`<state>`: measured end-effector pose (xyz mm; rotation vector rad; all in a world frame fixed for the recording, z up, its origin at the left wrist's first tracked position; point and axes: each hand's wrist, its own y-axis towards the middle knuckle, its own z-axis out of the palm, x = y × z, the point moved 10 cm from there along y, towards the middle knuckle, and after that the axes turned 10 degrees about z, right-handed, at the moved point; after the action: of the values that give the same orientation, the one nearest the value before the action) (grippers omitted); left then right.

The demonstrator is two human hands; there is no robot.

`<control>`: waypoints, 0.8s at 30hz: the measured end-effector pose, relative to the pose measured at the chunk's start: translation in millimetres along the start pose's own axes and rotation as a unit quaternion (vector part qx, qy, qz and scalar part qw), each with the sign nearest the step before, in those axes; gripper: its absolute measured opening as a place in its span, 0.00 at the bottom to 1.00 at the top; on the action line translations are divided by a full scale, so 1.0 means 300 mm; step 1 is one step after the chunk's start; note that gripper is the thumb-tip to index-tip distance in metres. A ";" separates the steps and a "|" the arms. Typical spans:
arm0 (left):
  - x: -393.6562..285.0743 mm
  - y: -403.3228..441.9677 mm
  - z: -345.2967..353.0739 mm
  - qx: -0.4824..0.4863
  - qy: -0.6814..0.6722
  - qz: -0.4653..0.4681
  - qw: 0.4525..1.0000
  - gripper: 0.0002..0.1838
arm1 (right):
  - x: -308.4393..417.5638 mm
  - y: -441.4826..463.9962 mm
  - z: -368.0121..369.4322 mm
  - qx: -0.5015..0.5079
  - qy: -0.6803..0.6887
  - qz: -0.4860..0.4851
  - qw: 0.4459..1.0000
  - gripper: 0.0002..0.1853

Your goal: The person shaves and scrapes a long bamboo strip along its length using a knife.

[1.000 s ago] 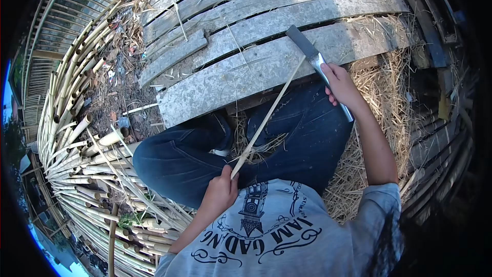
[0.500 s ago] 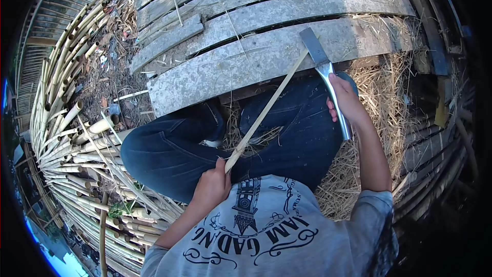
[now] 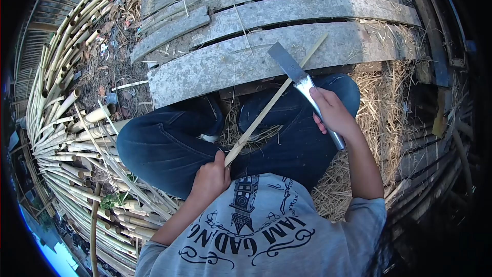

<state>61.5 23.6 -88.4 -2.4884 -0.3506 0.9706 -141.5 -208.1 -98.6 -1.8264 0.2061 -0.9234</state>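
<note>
A long, narrow bamboo strip [image 3: 266, 111] slants from near my waist up over the front edge of the wooden planks. Its lower end is gripped by my left hand [image 3: 210, 178], closed with the thumb along it. My right hand [image 3: 331, 111] is wrapped round the silvery metal handle of a broad-bladed machete [image 3: 288, 64]. The blade lies across the upper part of the strip, pointing up and left; whether it touches cannot be made out. The strip's far tip shows beyond the blade, over the nearest plank [image 3: 205, 74].
Many cut bamboo poles [image 3: 77, 184] are stacked along the left. Straw-like shavings [image 3: 382, 123] cover the ground at my right knee. A short loose board [image 3: 171, 35] rests on the planks at upper left. My crossed legs [image 3: 164, 146] lie under the strip.
The machete has moved left and slightly down along the strip, its blade now crossing it lower than before. More of the strip's far tip shows. My left hand stays nearly in place.
</note>
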 end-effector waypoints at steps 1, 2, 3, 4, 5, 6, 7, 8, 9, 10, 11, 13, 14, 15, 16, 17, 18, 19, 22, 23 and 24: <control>0.005 -0.007 -0.002 0.002 0.002 0.000 1.000 0.11 | 0.014 0.023 -0.068 -0.040 0.024 -0.018 0.999 0.25; 0.003 -0.007 0.002 0.006 0.015 0.007 1.000 0.12 | 0.026 0.041 -0.131 -0.092 0.028 -0.022 0.995 0.25; -0.005 0.002 0.006 0.008 0.026 0.016 1.000 0.13 | 0.035 0.048 -0.191 -0.145 0.029 -0.027 0.989 0.25; -0.012 0.009 0.006 0.007 0.022 0.019 1.000 0.13 | 0.033 0.054 -0.207 -0.142 0.041 -0.021 0.989 0.25; -0.014 0.009 0.002 0.005 0.019 0.013 1.000 0.13 | 0.033 0.048 -0.207 -0.143 0.036 -0.020 0.989 0.25; -0.013 0.008 0.000 0.004 0.017 0.005 1.000 0.14 | 0.027 0.043 -0.174 -0.117 0.023 -0.013 0.993 0.25; -0.011 0.008 0.001 0.003 0.014 0.001 1.000 0.14 | 0.017 0.036 -0.131 -0.088 0.010 -0.006 0.996 0.25; -0.012 0.009 0.002 0.009 0.021 0.002 1.000 0.14 | 0.004 0.014 -0.063 -0.025 0.008 0.015 1.000 0.24; -0.011 0.009 0.004 0.016 0.029 0.005 0.999 0.15 | -0.019 -0.002 0.008 0.016 -0.030 0.041 0.999 0.22; -0.007 0.010 0.005 0.017 0.029 0.003 0.999 0.15 | 0.000 -0.030 0.057 0.017 -0.071 0.013 0.997 0.22; 0.003 0.011 0.009 0.017 0.015 -0.007 1.000 0.15 | 0.023 -0.056 0.087 0.017 -0.110 -0.013 0.994 0.23; 0.012 0.005 0.018 0.023 0.001 -0.018 1.000 0.15 | 0.017 -0.033 0.059 0.022 -0.096 0.018 0.995 0.22; 0.008 0.005 0.014 0.022 0.003 -0.016 1.000 0.16 | 0.020 -0.003 0.001 -0.021 -0.064 0.000 0.998 0.22; 0.005 0.007 0.007 0.018 0.006 -0.013 1.000 0.17 | 0.025 0.026 -0.064 -0.064 -0.032 -0.020 0.997 0.23; 0.005 0.008 0.004 0.017 0.007 -0.012 1.000 0.17 | 0.032 0.045 -0.142 -0.116 -0.020 -0.024 0.993 0.23; 0.003 0.008 0.003 0.014 0.004 -0.009 1.000 0.18 | 0.038 0.052 -0.217 -0.167 -0.009 -0.030 0.985 0.23; 0.000 0.009 0.002 0.010 0.000 -0.006 1.000 0.19 | 0.033 0.058 -0.244 -0.169 0.002 -0.017 0.985 0.23; 0.002 0.012 0.001 0.006 -0.001 -0.007 1.000 0.19 | 0.034 0.060 -0.237 -0.168 0.000 -0.020 0.986 0.23; 0.008 0.010 0.012 0.020 0.019 -0.006 1.000 0.18 | 0.010 -0.001 -0.166 -0.147 -0.020 -0.022 0.989 0.23; 0.008 0.011 0.012 0.018 0.023 -0.004 1.000 0.19 | -0.020 -0.017 -0.116 -0.103 -0.010 0.014 0.995 0.23; 0.007 0.014 0.014 0.018 0.027 -0.002 0.999 0.19 | -0.045 -0.030 -0.073 -0.088 -0.002 0.010 0.996 0.22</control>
<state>60.5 22.1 -94.4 -2.4752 -0.3180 0.8976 -168.0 -212.8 -93.8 -1.9841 0.3110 -0.9103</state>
